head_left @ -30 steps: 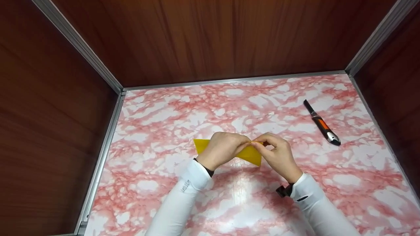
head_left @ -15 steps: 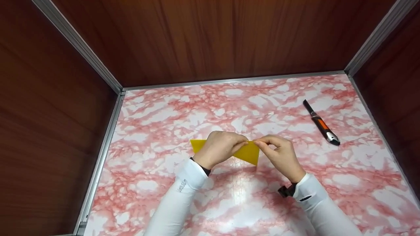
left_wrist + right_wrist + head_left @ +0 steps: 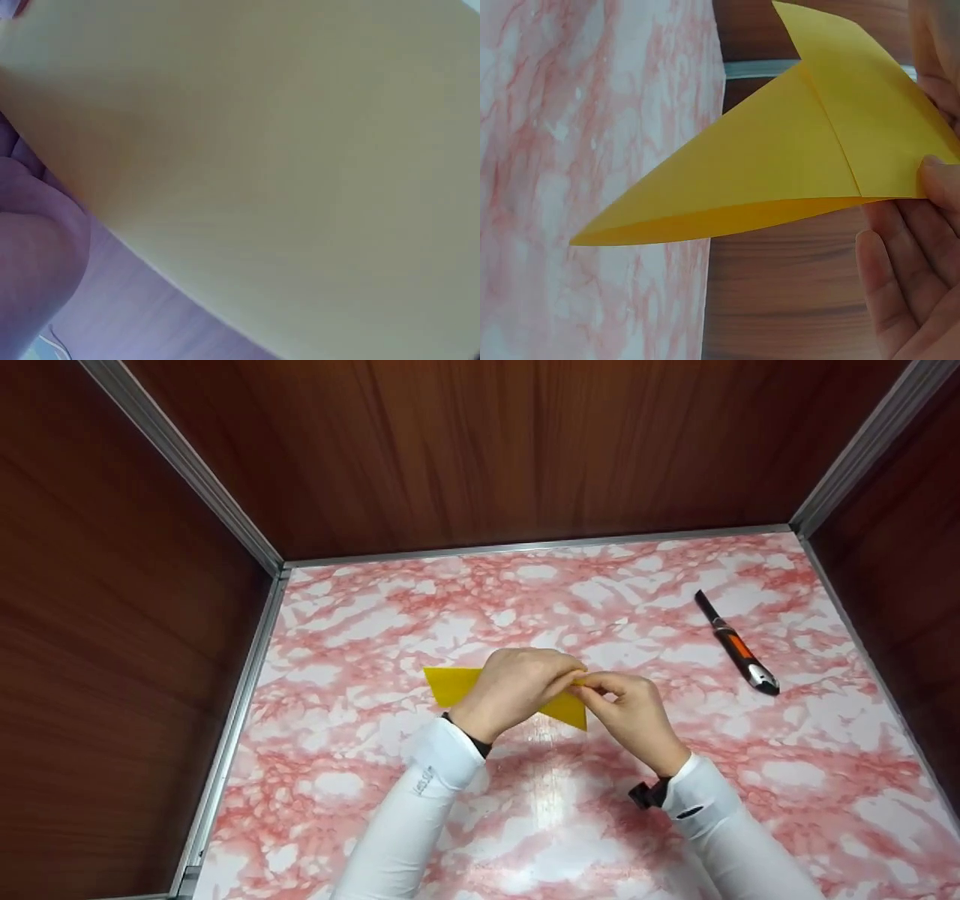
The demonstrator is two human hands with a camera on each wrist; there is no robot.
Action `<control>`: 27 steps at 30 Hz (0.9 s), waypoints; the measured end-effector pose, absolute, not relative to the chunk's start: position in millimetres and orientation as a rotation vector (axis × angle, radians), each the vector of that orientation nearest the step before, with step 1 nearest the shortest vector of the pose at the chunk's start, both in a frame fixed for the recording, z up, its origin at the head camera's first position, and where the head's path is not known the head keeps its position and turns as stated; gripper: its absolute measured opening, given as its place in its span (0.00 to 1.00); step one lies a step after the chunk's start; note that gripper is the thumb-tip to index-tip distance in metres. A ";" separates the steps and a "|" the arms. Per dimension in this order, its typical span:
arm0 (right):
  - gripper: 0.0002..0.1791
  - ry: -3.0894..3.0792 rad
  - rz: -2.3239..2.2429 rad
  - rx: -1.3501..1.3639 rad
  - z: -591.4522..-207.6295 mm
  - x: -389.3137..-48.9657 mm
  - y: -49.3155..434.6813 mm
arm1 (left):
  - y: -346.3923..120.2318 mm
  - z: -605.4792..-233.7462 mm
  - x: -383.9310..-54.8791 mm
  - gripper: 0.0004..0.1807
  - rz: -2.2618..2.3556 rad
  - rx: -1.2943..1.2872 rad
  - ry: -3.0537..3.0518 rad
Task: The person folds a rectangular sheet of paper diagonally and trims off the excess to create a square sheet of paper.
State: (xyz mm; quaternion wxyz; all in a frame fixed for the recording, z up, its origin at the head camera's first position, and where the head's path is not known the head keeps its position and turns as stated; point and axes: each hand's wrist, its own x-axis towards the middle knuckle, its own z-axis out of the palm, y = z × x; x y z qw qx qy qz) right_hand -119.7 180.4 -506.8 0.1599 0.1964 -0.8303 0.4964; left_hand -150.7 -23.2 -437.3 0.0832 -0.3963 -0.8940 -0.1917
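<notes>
A folded sheet of yellow paper (image 3: 452, 687) is held up above the table between both hands. My left hand (image 3: 516, 690) grips its upper edge near the middle, covering much of the sheet. At the upper right corner, my right hand (image 3: 634, 715) pinches the paper between thumb and fingertips, close to the left fingertips. Seen from the right wrist, the paper (image 3: 739, 161) has a pointed corner, a folded-over flap and a slightly gaping lower edge. Its pale face (image 3: 292, 142) fills most of the left wrist view, hiding most of the fingers.
A black and orange utility knife (image 3: 739, 649) lies on the right part of the red and white marbled table (image 3: 360, 615). Brown wood panels (image 3: 480, 450) with metal edging stand at the back and both sides.
The paper has shifted slightly left and away from the person. My left fingers have come closer to the right fingertips along its edge. The knife has stayed put.
</notes>
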 end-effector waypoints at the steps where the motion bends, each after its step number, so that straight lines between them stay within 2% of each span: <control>1: 0.03 -2.365 1.408 0.572 -506.8 -119.9 179.4 | -21.7 -437.4 -150.6 0.13 -0.564 -1.194 -2.649; 5: 0.04 -2.351 1.389 0.578 -508.7 -119.4 177.2 | -19.9 -439.5 -149.5 0.11 -0.529 -1.214 -2.598; 12: 0.08 -2.332 1.540 0.479 -509.1 -115.7 180.8 | -29.6 -443.2 -150.1 0.15 -0.596 -1.198 -2.671; 19: 0.04 -2.389 1.522 0.471 -507.9 -113.8 182.8 | -39.6 -443.0 -149.4 0.12 -0.613 -1.202 -2.677; 27: 0.11 -2.272 1.620 0.483 -507.1 -114.3 178.4 | -37.0 -442.6 -148.4 0.13 -0.532 -1.243 -2.706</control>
